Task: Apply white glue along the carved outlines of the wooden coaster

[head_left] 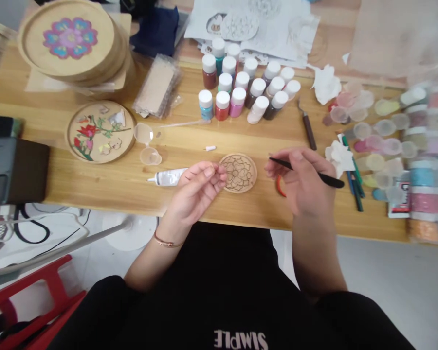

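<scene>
My left hand is raised over the table's front edge, thumb and fingertips pinched together; whatever they may hold is too small to make out. Just beyond its fingertips lies a small round wooden disc with a dark-lined flower pattern. In my right hand is a slim black tool, tapering to a point that faces left toward the disc, clear of it. Beside my left hand rests a clear glue tube with a pointed nozzle, partly covered. Its small white cap seems to lie farther back.
Paint bottles with white lids stand behind the disc. A decorated round plate and small clear cups lie left. At right are a brown-handled palette knife, crumpled tissue, pencils and paint pots.
</scene>
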`<action>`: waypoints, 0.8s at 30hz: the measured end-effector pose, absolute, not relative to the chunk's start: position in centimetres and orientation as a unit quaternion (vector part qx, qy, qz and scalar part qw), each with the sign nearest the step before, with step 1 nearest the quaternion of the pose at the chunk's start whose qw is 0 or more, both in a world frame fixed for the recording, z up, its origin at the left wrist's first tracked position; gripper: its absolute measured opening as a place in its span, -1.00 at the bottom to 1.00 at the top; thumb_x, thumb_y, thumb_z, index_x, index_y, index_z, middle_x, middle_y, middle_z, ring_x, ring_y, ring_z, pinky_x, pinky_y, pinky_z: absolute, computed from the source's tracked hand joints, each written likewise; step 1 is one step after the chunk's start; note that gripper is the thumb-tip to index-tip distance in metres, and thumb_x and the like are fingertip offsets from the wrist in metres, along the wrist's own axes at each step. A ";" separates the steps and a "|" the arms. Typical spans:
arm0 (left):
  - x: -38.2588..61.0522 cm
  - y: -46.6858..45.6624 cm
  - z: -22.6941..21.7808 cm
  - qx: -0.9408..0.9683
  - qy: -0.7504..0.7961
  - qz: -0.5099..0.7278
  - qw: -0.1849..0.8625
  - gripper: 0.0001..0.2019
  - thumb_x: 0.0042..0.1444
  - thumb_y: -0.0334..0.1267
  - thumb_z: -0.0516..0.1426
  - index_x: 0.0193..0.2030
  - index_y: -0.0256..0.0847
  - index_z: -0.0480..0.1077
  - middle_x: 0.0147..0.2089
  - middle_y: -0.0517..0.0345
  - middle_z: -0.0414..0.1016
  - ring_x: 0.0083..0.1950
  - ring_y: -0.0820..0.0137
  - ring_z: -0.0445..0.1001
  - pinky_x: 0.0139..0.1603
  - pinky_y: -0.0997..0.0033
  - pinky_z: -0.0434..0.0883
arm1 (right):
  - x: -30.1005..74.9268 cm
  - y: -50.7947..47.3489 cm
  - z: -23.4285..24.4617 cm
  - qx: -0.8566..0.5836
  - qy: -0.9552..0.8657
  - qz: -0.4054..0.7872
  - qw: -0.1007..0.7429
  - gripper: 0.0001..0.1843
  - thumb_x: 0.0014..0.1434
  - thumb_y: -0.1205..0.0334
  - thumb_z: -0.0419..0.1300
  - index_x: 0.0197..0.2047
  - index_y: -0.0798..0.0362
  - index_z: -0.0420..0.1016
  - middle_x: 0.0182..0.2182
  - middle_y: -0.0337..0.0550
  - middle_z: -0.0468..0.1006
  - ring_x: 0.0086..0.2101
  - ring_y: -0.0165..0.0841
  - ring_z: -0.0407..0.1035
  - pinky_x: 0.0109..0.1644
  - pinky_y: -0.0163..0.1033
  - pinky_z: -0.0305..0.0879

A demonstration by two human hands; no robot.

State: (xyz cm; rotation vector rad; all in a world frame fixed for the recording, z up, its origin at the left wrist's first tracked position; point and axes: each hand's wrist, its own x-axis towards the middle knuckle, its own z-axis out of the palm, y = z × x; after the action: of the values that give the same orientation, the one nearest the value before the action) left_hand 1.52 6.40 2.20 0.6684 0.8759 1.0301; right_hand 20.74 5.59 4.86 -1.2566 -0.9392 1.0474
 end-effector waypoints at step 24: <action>1.9 2.1 0.7 0.161 0.455 0.496 0.722 -0.82 -0.10 -0.21 0.43 -0.36 -0.15 0.58 -0.36 0.26 0.63 -0.32 0.58 0.59 -0.19 0.64 0.49 | 16.1 -0.7 4.1 -0.595 -0.543 0.344 0.482 -0.61 0.06 0.43 0.37 -0.10 -0.23 0.61 -0.19 -0.33 0.67 -0.19 -0.32 0.57 -0.03 -0.10 0.57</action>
State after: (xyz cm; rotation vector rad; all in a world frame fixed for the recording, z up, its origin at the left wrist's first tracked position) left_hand 1.88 2.09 0.66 0.3551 1.0044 1.0955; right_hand 16.13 -0.73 4.14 -1.4504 -1.3231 0.8381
